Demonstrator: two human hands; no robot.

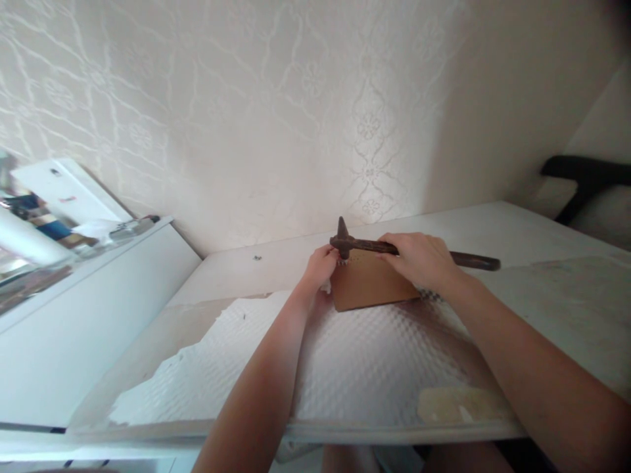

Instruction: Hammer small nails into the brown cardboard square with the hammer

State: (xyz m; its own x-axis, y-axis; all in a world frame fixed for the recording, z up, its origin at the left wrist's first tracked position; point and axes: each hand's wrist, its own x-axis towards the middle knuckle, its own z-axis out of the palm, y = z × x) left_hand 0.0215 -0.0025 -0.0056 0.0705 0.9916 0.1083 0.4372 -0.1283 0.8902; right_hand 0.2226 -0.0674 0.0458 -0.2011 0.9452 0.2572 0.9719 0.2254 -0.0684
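My right hand (422,257) is wrapped around the wooden handle of a hammer (365,245). The hammer's head is at the left, over the upper left corner of a flat brown board (369,284). Close beside that head, my left hand (321,266) has its fingers drawn together at the board's left edge; what they pinch, if anything, is hidden. Short nail-like points (342,262) show on the board just under the hammer head. The board lies on a white quilted-textured sheet (365,368), partly covered by my right hand.
The sheet has a ragged left edge and covers part of a white table (473,230) against a patterned wall (296,131). Tiny dark bits (257,258) lie at the back left. A white cabinet (98,335) bearing clutter stands left; a black chair part (582,174) is at right.
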